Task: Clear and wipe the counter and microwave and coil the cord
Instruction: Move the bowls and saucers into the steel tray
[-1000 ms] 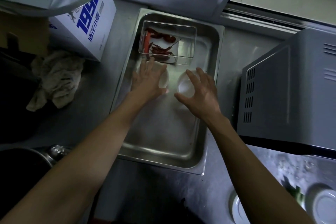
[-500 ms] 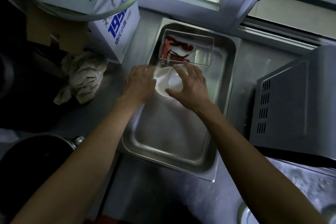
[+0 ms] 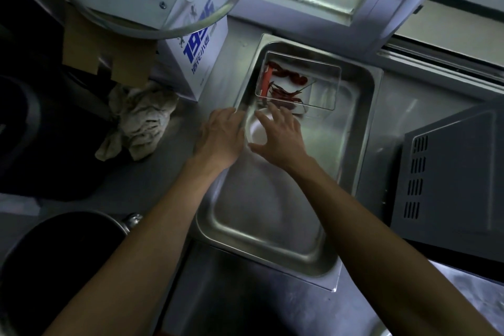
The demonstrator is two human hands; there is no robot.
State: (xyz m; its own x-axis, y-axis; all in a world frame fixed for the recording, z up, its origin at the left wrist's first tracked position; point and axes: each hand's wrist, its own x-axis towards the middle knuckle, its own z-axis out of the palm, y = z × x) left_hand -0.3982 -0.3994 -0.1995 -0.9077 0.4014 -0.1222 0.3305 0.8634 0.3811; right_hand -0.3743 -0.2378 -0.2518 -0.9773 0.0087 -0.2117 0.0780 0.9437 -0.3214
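Small white round bowl sits in far-left part of long rectangular stainless steel tray, touching or just short of clear rectangular plastic box w/ red dried chillies on its far side. Right hand directly over bowl, fingers spread and lightly curved round its right and far rim, thumb at near edge; looks like loose cupping grip, tho firm contact can't be confirmed. Left hand just left of bowl, over tray's left rim, fingers relaxed and pointing far; whether holding anything can't be told, likely touching bowl's left side. Bowl thus lies between both hands, right one nearer and on top.

Bowl round, opening up, no long axis of its own. Tray's long axis runs near-to-far, tilted a bit right at far end; chilli box's lies across it.

Judgement: lift-out likely goes straight up and toward near side, away from chilli box. Crumpled beige cloth lies well left on steel counter; grey microwave at right.
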